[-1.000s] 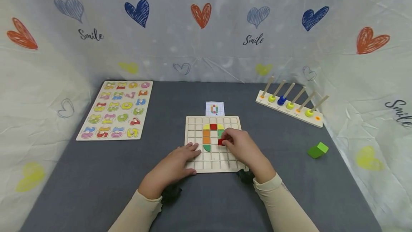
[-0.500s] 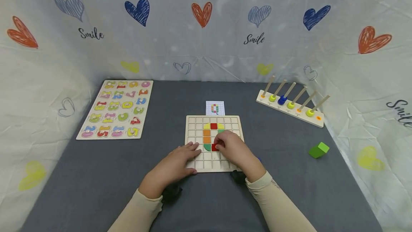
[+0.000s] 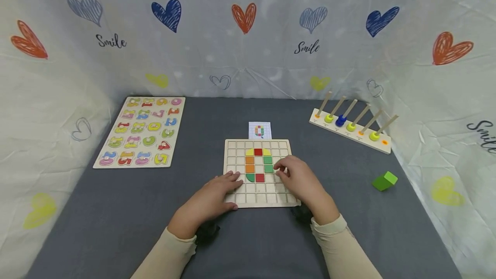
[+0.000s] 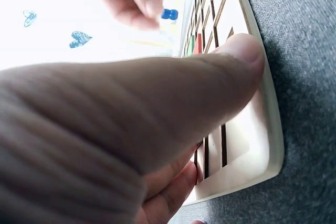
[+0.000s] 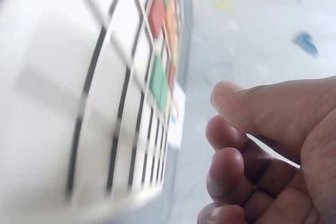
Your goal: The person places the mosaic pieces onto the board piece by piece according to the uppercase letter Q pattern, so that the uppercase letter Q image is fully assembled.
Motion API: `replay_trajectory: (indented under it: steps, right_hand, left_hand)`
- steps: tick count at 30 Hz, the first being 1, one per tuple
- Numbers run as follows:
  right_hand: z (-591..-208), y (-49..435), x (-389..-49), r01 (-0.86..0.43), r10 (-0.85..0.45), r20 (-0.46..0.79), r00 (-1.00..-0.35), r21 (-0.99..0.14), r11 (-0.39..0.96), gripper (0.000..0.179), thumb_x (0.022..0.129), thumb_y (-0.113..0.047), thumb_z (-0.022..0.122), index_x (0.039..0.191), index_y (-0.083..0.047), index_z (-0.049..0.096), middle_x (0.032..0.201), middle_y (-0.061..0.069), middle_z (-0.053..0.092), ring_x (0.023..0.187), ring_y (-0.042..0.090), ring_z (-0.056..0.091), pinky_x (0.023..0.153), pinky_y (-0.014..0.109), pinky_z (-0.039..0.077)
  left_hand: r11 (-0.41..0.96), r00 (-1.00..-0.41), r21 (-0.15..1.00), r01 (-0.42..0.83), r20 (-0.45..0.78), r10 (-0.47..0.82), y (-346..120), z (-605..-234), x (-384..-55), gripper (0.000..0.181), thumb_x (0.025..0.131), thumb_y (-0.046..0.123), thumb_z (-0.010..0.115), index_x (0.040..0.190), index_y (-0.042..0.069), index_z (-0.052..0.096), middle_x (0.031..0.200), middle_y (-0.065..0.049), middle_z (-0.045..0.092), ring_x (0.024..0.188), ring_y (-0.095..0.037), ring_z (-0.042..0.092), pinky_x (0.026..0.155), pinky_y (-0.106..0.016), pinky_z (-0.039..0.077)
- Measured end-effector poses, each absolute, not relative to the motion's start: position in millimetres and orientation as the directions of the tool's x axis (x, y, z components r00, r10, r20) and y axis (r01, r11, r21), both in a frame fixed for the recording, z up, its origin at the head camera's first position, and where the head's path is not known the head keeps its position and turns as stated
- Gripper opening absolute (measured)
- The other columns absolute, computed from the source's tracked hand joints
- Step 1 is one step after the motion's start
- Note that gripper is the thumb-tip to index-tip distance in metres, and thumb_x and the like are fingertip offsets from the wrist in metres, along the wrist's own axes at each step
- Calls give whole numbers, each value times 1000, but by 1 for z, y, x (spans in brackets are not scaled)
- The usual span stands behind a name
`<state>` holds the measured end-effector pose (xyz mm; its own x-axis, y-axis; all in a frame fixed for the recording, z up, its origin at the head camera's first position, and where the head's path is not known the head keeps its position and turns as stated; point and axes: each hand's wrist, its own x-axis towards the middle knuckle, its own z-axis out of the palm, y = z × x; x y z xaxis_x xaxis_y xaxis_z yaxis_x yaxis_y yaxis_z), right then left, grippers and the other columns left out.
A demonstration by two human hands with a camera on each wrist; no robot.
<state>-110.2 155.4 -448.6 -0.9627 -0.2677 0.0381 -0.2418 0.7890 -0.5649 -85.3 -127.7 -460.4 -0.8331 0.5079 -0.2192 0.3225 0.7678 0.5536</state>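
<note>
My left hand rests on the left edge of a wooden grid board, fingers spread and thumb at the near rim. Square and rounded tiles sit in the grid: a red square tile, a green rounded tile, orange tiles, green square tiles, yellow rounded tiles and another red square tile at the top. My right hand hovers over the board's right side, fingers loosely bent. In the right wrist view nothing lies between its thumb and fingers.
A small pattern card lies behind the board. A number puzzle board stands at the left. At the right are a peg rack with coloured rings and a green block. A printed curtain hangs behind the table.
My right hand brought the lower red square tile left to beside the green rounded tile and let it go. Then the hand drew back right. The left hand stayed put.
</note>
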Motion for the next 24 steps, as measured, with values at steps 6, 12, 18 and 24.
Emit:
replay_trajectory:
  steps: [6, 12, 18, 24]
  right_hand:
    - [-454, 205, -78, -158, -209, -38, -977, -528, 835, 13, 100, -9, 78, 113, -9, 81, 100, 1, 68, 81, 13, 54, 73, 34, 49]
    - [-465, 223, -57, -144, -227, -98, -969, -521, 841, 30, 94, -10, 85, 123, -12, 82, 110, 0, 71, 87, 10, 58, 76, 33, 52]
    - [-469, 219, -56, -150, -200, -50, -978, -493, 857, 24, 91, -7, 88, 114, -11, 82, 108, 1, 73, 89, 11, 62, 78, 35, 56]
    - [-463, 216, -61, -119, -192, -87, -978, -524, 843, 18, 91, -3, 86, 99, -13, 74, 94, 0, 66, 80, 12, 57, 71, 32, 51]
  left_hand:
    - [761, -830, 563, 323, -218, 514, -126, -459, -84, 67, 92, 16, 89, 154, 6, 63, 170, -12, 48, 163, -34, 38, 133, -61, 30]
    - [761, -835, 560, 326, -207, 510, -128, -459, -86, 68, 92, 15, 89, 153, 6, 63, 170, -12, 49, 163, -34, 38, 133, -61, 29]
    - [766, -833, 556, 322, -218, 508, -128, -462, -87, 69, 92, 18, 89, 155, 8, 62, 171, -9, 47, 164, -32, 37, 134, -61, 29]
    - [767, -833, 555, 322, -219, 508, -127, -464, -87, 69, 92, 18, 89, 155, 9, 62, 172, -8, 47, 164, -31, 37, 134, -60, 28]
